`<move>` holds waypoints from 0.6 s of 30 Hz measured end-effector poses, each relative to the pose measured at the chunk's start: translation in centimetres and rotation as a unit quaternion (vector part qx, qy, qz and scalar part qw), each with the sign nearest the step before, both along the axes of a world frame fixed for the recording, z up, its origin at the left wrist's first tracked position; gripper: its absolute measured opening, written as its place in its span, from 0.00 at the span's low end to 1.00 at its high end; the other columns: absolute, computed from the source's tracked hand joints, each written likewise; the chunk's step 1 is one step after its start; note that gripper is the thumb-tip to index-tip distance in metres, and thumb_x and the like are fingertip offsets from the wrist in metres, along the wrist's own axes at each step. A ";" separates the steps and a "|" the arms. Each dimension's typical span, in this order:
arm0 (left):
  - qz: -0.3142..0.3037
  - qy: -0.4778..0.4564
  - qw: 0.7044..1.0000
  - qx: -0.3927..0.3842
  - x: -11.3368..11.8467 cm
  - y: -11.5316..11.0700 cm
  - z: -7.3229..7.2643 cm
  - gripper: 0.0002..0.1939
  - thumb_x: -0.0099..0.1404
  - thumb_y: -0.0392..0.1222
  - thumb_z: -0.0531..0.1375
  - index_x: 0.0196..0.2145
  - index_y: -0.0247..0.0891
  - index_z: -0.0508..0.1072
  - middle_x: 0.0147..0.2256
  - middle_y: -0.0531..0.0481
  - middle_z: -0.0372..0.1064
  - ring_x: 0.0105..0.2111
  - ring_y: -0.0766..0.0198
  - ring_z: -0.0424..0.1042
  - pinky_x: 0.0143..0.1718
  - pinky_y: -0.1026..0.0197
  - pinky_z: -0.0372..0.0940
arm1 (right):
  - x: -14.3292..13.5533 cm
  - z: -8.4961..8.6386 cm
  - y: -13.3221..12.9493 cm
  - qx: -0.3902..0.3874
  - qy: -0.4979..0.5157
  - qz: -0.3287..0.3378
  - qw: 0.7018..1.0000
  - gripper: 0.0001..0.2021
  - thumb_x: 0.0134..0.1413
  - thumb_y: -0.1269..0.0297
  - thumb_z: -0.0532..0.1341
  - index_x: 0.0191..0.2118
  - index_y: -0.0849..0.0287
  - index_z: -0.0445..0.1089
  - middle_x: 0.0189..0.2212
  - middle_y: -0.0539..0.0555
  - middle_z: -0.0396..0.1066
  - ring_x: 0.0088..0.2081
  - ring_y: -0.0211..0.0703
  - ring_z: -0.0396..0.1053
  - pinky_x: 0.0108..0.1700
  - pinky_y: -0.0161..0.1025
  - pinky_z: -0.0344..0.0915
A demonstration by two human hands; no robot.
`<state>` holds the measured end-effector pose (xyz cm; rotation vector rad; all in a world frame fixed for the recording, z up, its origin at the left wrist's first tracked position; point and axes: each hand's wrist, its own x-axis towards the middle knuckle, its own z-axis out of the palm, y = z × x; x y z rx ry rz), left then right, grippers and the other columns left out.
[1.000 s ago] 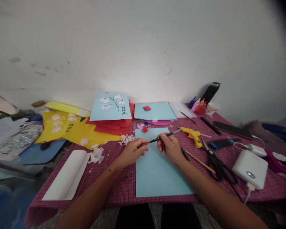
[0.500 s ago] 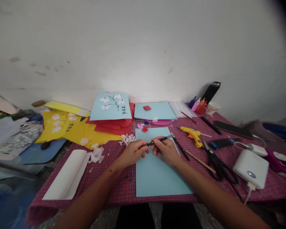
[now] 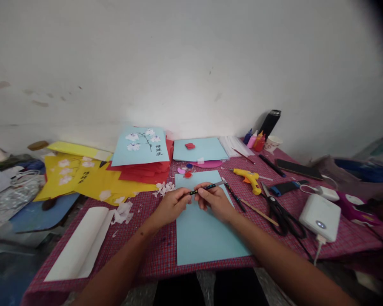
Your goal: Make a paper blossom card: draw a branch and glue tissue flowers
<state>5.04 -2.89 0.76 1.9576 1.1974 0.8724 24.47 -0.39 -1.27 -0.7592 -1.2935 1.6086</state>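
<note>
A slim black patterned pen (image 3: 207, 187) with a greyish end on the right is held between my two hands, above a light blue sheet (image 3: 207, 238). My left hand (image 3: 175, 204) pinches its left end, and my right hand (image 3: 213, 200) grips it nearer the grey end. A similar dark patterned stick (image 3: 235, 197) lies on the table just right of my right hand, beside a wooden stick (image 3: 258, 211). Beyond my hands sit small paint dishes, one red (image 3: 188, 174), one pink and one blue.
White paper scraps (image 3: 164, 188) and a folded white sheet (image 3: 79, 242) lie at left. A blue sheet with a flower picture (image 3: 140, 146) tops red paper. On the right are a yellow glue gun (image 3: 248, 176), black scissors (image 3: 284, 216), a white power bank (image 3: 321, 216) and paint bottles (image 3: 252, 140).
The view has turned slightly, so most things appear shifted to the left. Both hands keep their hold on the pen, with little visible change in their pose.
</note>
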 end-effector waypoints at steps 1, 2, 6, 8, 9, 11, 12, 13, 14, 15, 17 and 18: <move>-0.002 0.007 1.000 0.007 0.0 0.0 0.0 0.11 0.69 0.43 0.52 0.37 0.39 0.73 0.31 0.53 0.70 0.30 0.66 0.67 0.32 0.65 0.59 | 0.1 0.0 0.0 0.006 -0.005 0.001 1.000 0.16 0.54 0.51 0.66 0.41 0.59 0.72 0.26 0.49 0.73 0.20 0.34 0.66 0.20 0.31 0.60; -0.004 0.016 1.000 0.015 -0.1 0.0 0.0 0.11 0.69 0.42 0.52 0.36 0.39 0.73 0.31 0.53 0.69 0.30 0.66 0.67 0.33 0.65 0.59 | 0.1 0.0 0.0 0.014 -0.011 0.000 1.000 0.16 0.54 0.51 0.66 0.41 0.59 0.72 0.26 0.49 0.73 0.20 0.34 0.66 0.20 0.31 0.60; -0.018 0.054 0.998 0.036 0.0 0.1 -0.3 0.11 0.68 0.42 0.53 0.30 0.38 0.69 0.26 0.55 0.64 0.27 0.67 0.63 0.30 0.65 0.55 | 0.2 -0.2 0.1 0.046 -0.054 -0.007 0.997 0.15 0.57 0.50 0.63 0.37 0.59 0.71 0.25 0.49 0.72 0.19 0.33 0.65 0.20 0.31 0.59; -0.020 0.069 0.997 0.043 0.0 0.1 -0.7 0.11 0.68 0.42 0.54 0.28 0.38 0.68 0.24 0.56 0.61 0.26 0.67 0.61 0.29 0.64 0.53 | 0.1 -0.4 0.2 0.063 -0.079 -0.019 0.995 0.16 0.58 0.50 0.62 0.35 0.60 0.71 0.24 0.49 0.71 0.19 0.33 0.64 0.20 0.31 0.58; -0.020 0.074 0.996 0.046 0.0 0.2 -0.9 0.11 0.67 0.42 0.54 0.27 0.38 0.67 0.24 0.56 0.61 0.26 0.67 0.61 0.29 0.64 0.53 | 0.0 -0.5 0.2 0.070 -0.089 -0.025 0.993 0.16 0.58 0.50 0.62 0.34 0.60 0.70 0.24 0.49 0.71 0.18 0.32 0.63 0.20 0.31 0.58; -0.019 0.082 0.995 0.054 0.0 0.2 -1.2 0.11 0.67 0.42 0.54 0.27 0.38 0.68 0.24 0.56 0.62 0.25 0.67 0.62 0.28 0.64 0.52 | -0.3 -0.7 0.2 0.077 -0.105 -0.041 0.991 0.17 0.57 0.49 0.63 0.31 0.60 0.70 0.23 0.49 0.70 0.18 0.32 0.62 0.19 0.31 0.57; -0.019 0.084 0.995 0.057 0.0 0.2 -1.2 0.11 0.67 0.42 0.55 0.27 0.38 0.69 0.24 0.55 0.62 0.25 0.67 0.62 0.29 0.64 0.53 | -0.4 -0.7 0.2 0.079 -0.110 -0.048 0.990 0.17 0.56 0.49 0.63 0.30 0.60 0.69 0.22 0.49 0.70 0.17 0.32 0.62 0.19 0.32 0.57; -0.019 0.082 0.995 0.057 0.0 0.2 -1.2 0.12 0.67 0.42 0.55 0.28 0.38 0.70 0.24 0.55 0.63 0.26 0.67 0.63 0.29 0.64 0.53 | -0.5 -0.5 0.1 0.080 -0.115 -0.054 0.989 0.18 0.55 0.49 0.63 0.28 0.60 0.69 0.21 0.49 0.70 0.17 0.32 0.61 0.20 0.32 0.57; -0.018 0.077 0.995 0.054 0.0 0.2 -1.2 0.11 0.67 0.43 0.55 0.29 0.38 0.71 0.24 0.55 0.64 0.26 0.67 0.63 0.29 0.64 0.54 | -0.5 -0.3 0.0 0.080 -0.119 -0.059 0.988 0.18 0.56 0.49 0.63 0.28 0.60 0.69 0.20 0.49 0.69 0.17 0.33 0.61 0.20 0.32 0.57; -0.016 0.067 0.996 0.048 0.0 0.2 -1.1 0.11 0.67 0.45 0.56 0.31 0.38 0.73 0.25 0.55 0.65 0.26 0.67 0.63 0.29 0.64 0.54 | -0.3 0.2 0.0 0.078 -0.121 -0.065 0.987 0.18 0.56 0.48 0.62 0.28 0.60 0.69 0.19 0.49 0.69 0.17 0.34 0.61 0.20 0.33 0.58; -0.008 0.044 0.999 0.031 -0.1 0.1 -0.9 0.13 0.67 0.49 0.57 0.39 0.39 0.76 0.26 0.55 0.68 0.27 0.66 0.65 0.29 0.64 0.57 | 0.7 1.4 0.2 0.075 -0.131 -0.084 0.985 0.19 0.59 0.47 0.57 0.32 0.60 0.69 0.18 0.50 0.70 0.17 0.36 0.63 0.20 0.34 0.58; -0.001 0.035 0.999 0.025 -0.1 0.1 -0.8 0.15 0.67 0.50 0.57 0.43 0.39 0.76 0.28 0.54 0.71 0.28 0.65 0.67 0.30 0.64 0.58 | 1.5 2.2 0.5 0.073 -0.145 -0.097 0.982 0.20 0.61 0.47 0.55 0.34 0.60 0.69 0.20 0.51 0.71 0.18 0.37 0.64 0.20 0.34 0.58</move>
